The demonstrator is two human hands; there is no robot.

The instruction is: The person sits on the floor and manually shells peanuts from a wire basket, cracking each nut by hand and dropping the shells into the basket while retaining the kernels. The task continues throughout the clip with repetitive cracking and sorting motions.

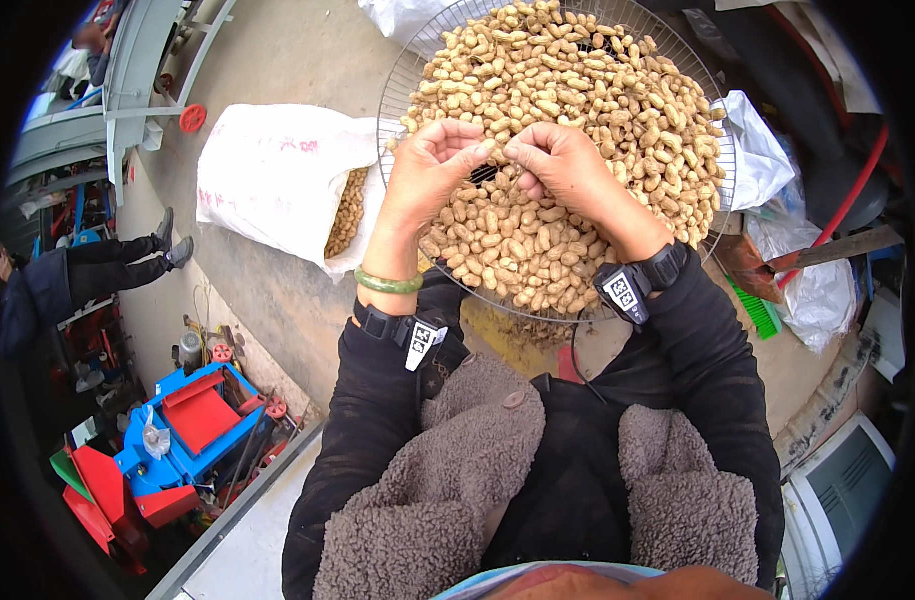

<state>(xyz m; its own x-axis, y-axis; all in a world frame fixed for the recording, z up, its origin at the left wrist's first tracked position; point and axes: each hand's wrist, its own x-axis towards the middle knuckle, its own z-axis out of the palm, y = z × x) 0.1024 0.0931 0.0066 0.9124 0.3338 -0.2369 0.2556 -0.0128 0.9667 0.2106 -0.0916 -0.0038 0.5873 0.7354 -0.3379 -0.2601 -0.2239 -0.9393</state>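
In front of me is a wide round wire basket (389, 95) heaped with unshelled peanuts (567, 85). Both hands are over the heap, fingertips close together. My left hand (432, 172) is closed in a pinch, with what looks like a peanut (490, 147) at its thumb tip. Just to its right, my right hand (565, 170) also pinches thumb against forefinger; whatever is between them is too small to make out. Beneath the fingers, a dark gap (484, 175) shows among the peanuts.
On the floor to the left lies a white woven sack (267, 180), its mouth showing more peanuts. Plastic bags (762, 150) and a green brush (755, 308) are at the right. Blue and red machinery (202, 420) stands lower left, and another person (77, 275) is at far left.
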